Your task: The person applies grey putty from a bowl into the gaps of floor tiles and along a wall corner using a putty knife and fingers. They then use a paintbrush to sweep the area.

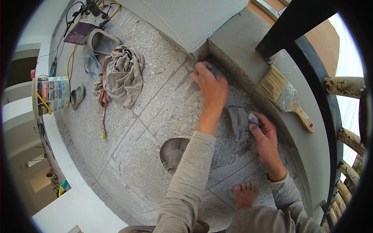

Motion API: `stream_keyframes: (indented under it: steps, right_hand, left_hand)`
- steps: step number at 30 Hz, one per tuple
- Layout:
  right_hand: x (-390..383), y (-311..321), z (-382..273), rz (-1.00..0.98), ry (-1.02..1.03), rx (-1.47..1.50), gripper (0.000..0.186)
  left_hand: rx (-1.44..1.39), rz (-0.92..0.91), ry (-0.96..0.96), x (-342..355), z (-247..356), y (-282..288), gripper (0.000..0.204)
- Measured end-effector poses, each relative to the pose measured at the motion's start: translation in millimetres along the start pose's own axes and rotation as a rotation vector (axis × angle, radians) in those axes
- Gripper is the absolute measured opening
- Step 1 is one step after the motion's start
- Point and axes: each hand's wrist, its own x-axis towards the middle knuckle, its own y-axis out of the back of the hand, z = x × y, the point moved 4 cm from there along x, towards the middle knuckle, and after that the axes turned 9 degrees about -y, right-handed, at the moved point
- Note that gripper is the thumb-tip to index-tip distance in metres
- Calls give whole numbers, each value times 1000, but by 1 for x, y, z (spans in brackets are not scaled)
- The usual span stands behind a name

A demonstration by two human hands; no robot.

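Note:
My left hand (211, 87) reaches to the floor corner by the white wall base, fingers closed around a small dark grey piece (211, 68) that they mostly cover. Lower right, my right hand (267, 136) grips a flat spreader (240, 123), its broad face coated in wet grey paste, tilted just over the tiles. Beside my left forearm sits a round bowl (168, 150) holding smooth grey paste, partly hidden by the sleeve. Grey smears run along the tile joints (171, 82) near my left hand.
A wide paintbrush (285, 95) lies on the raised ledge (248, 42) beside a black metal railing (307, 58). A crumpled grey cloth (125, 75), clogs (103, 42), a printed bucket (52, 95), a box (79, 31) and cables stand left. My bare foot (245, 195) rests near the right forearm.

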Motion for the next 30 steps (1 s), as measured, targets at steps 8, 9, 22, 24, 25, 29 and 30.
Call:
stream_keyframes:
  steps: [8, 9, 22, 24, 25, 29, 30]
  right_hand:
    - [-5, 9, 2, 40, -21, 59, 35]
    - [-7, 10, 1, 41, -20, 62, 35]
    - [-6, 12, 3, 39, -31, 52, 37]
    - [-5, 8, 4, 21, -37, 64, 37]
    - [-5, 8, 4, 9, -37, 54, 36]
    - [-5, 5, 4, -9, 24, 70, 34]
    - [-5, 6, 4, -2, 23, 69, 34]
  left_hand:
    - [-217, 30, 79, -12, 5, -10, 45]
    - [-207, 23, 85, -10, 3, -11, 46]
    - [-2, -5, 7, 2, -2, 0, 43]
    - [-22, -9, 24, 5, 0, 2, 44]
    - [-53, -22, 39, 6, 0, 0, 45]
    - [24, -38, -94, -6, -9, 7, 49]
    - [160, -22, -205, -9, -9, 11, 50]
